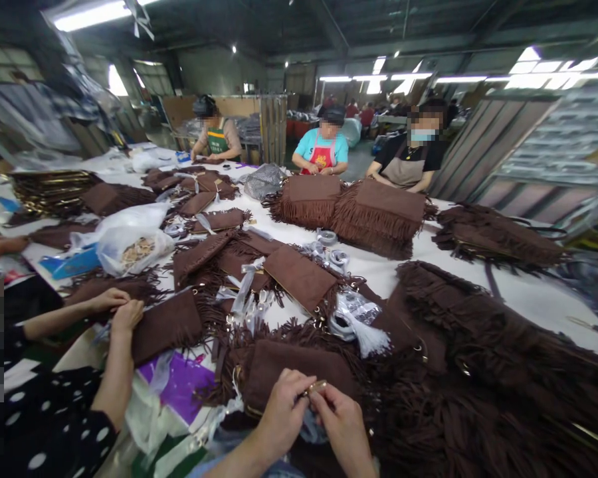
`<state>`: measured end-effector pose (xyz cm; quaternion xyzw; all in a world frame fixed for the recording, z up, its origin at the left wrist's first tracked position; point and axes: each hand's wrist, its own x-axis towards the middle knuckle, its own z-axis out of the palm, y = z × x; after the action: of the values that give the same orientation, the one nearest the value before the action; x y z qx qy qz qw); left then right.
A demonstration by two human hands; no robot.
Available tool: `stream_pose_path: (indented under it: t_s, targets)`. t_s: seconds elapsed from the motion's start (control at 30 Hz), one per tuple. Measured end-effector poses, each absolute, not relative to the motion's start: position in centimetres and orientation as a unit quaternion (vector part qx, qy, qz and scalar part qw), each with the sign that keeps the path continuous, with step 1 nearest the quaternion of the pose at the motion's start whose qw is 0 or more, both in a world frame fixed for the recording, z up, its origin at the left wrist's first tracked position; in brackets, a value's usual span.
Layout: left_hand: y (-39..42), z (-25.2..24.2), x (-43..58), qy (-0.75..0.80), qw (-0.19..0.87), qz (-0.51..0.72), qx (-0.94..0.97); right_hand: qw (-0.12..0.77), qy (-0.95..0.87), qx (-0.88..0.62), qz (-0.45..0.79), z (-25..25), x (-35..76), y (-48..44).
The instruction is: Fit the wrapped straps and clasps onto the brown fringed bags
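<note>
Nearest the camera, left hand (283,413) and right hand (343,425) meet at the near edge of the brown fringed bag (279,364); fingers of both clamp one gold clasp (317,386).

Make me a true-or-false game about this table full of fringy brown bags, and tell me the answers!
1. The left hand and the right hand pinch a small gold metal clasp together. True.
2. The fringed suede bag under those hands is bright green. False: it is dark brown.
3. A co-worker in a black sleeve with white dots works on the left. True.
4. Nobody stands at the far side of the white table. False: three people work there.
</note>
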<state>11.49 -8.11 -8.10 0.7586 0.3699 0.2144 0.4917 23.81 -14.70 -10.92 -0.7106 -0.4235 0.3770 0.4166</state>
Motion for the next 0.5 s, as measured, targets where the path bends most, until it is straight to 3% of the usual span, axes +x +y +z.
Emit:
stream_pose_path:
  t_s: [0.3,0.5]
  targets:
    - [-8.5,-13.9,9.1,0.291,0.589,0.127,0.744,0.379,-0.433,-0.720,0.388,-13.5,23.0,-16.4]
    - [-8.3,-13.5,9.3,0.320,0.482,0.072,0.812,0.378,-0.410,-0.707,0.435,-14.2,23.4,-16.7]
